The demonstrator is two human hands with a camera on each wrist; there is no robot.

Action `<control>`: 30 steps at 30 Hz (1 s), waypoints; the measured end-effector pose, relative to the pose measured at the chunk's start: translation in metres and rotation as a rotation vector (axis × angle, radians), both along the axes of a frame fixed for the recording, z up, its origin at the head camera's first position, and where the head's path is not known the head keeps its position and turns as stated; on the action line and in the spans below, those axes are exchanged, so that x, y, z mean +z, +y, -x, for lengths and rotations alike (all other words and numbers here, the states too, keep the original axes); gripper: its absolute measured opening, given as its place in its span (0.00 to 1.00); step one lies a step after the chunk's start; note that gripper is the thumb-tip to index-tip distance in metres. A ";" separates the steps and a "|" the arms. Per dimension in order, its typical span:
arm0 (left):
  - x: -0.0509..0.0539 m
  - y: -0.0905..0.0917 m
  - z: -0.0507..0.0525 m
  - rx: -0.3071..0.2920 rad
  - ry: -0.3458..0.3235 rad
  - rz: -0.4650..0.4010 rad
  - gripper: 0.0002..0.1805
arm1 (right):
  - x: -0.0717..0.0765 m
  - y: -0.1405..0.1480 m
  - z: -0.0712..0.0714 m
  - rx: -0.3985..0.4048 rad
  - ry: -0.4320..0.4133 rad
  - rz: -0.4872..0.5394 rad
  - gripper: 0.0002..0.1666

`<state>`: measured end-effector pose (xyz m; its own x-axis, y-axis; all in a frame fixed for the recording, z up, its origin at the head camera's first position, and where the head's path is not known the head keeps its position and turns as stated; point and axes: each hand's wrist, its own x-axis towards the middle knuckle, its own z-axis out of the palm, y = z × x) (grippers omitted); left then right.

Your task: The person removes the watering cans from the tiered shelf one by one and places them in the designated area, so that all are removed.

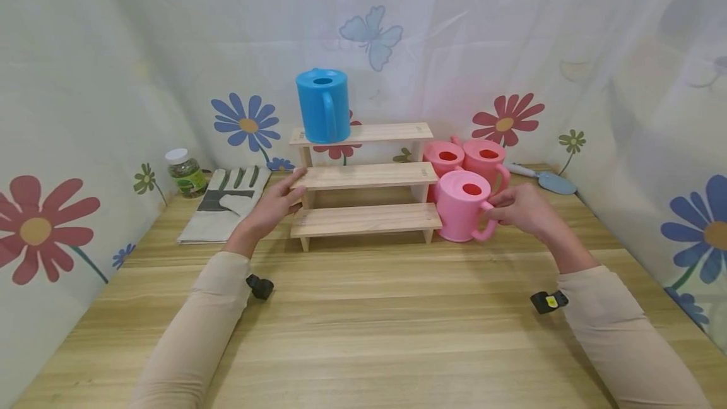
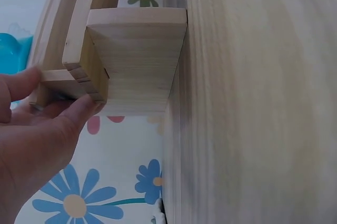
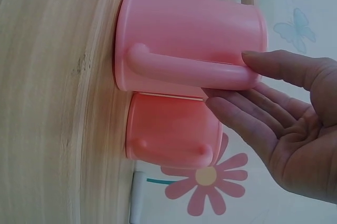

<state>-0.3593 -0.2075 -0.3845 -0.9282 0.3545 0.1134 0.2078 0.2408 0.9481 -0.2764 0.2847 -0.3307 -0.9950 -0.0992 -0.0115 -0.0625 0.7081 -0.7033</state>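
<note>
My right hand [image 1: 524, 210] pinches the handle of a pink watering can [image 1: 459, 201], thumb on one side and fingers on the other. This can stands upright on the table at the right end of a three-tier wooden shelf [image 1: 363, 219]. Two more pink cans, one being the rear right can [image 1: 476, 152], stand close behind it. At the shelf's left end, my left hand [image 1: 274, 206] grips the end of the middle tier, as the left wrist view shows. A blue watering can [image 1: 313, 109] sits on the top tier's left end, handle toward me.
Left of the shelf lies a pair of grey and white work gloves [image 1: 230, 197], with a white-capped jar [image 1: 189, 177] behind. A hand trowel [image 1: 553, 182] lies at the back right of the wooden table [image 1: 363, 333]. A flower-printed curtain [image 1: 238, 30] surrounds the table.
</note>
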 end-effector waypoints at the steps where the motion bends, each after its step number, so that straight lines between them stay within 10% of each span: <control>1: 0.000 -0.001 0.001 -0.003 -0.005 -0.010 0.32 | 0.000 0.000 0.000 0.003 -0.002 -0.003 0.25; 30: -0.001 0.000 0.002 -0.003 -0.032 -0.050 0.30 | 0.006 -0.001 -0.003 -0.020 0.024 -0.040 0.27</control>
